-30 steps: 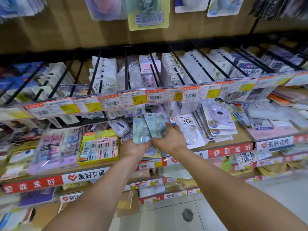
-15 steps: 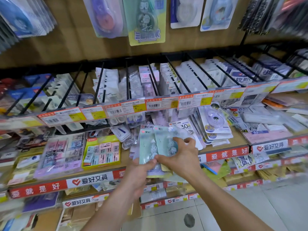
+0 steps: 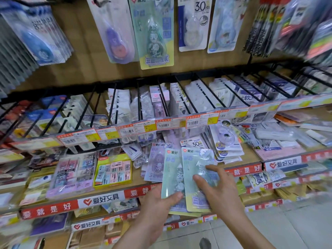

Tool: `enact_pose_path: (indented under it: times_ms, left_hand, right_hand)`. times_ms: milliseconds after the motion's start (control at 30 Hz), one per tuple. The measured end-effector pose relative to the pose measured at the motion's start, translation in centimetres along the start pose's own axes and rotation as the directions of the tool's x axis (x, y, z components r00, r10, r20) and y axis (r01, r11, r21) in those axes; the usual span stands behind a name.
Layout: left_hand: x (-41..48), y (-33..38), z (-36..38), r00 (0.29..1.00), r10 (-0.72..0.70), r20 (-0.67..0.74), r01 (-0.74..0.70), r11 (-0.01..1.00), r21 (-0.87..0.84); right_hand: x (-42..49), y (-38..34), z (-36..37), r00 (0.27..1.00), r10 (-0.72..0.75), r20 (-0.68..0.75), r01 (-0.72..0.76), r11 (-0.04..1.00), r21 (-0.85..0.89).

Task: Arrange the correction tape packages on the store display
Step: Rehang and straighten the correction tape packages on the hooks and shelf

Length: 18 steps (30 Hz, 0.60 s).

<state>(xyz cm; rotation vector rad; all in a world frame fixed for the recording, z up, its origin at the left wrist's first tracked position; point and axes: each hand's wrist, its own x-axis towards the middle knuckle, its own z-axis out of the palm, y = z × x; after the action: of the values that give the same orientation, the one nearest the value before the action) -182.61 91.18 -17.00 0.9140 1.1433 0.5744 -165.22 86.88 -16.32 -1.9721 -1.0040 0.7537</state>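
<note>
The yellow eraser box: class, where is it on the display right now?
The yellow eraser box sits left of centre in the head view, between the lilac eraser tray and the purple correction tape package.

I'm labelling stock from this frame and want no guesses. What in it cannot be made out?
All in the head view:
Green correction tape packages: lower print covered by the left hand and right hand; their count hidden by overlap.
Right hand's grip: fingers partly hidden behind the hand itself.
Price labels: print too small and blurred.
Hanging packs: tops cut off by the upper edge.
Far-right goods: motion blur.
</note>
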Motion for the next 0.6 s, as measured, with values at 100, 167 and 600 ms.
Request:
enact_pose_path:
  times_ms: [100, 167, 600]
  left_hand:
    - [-1.0, 0.7, -0.3, 1.0, 0.014, 0.012, -0.014, 1.0, -0.014]
    - [-1.5, 1.5, -0.4, 1.0, 0.023, 0.018, -0.022, 1.0, -0.019]
    - [-4.1, 8.2, -0.6, 0.941, 0.325, -0.097, -0.323, 0.946, 0.028]
  right_hand:
    - [-0.3, -0.6, -1.4, 1.0, -0.025, -0.005, 0.025, 0.998, 0.064]
    - [-0.4, -1.1, -2.1, 1.0, -0.015, -0.011, 0.016, 0.991, 0.132]
    - [0.4, -7.8, -5.1, 0.953, -0.302, 0.029, 0.267, 0.88, 0.392]
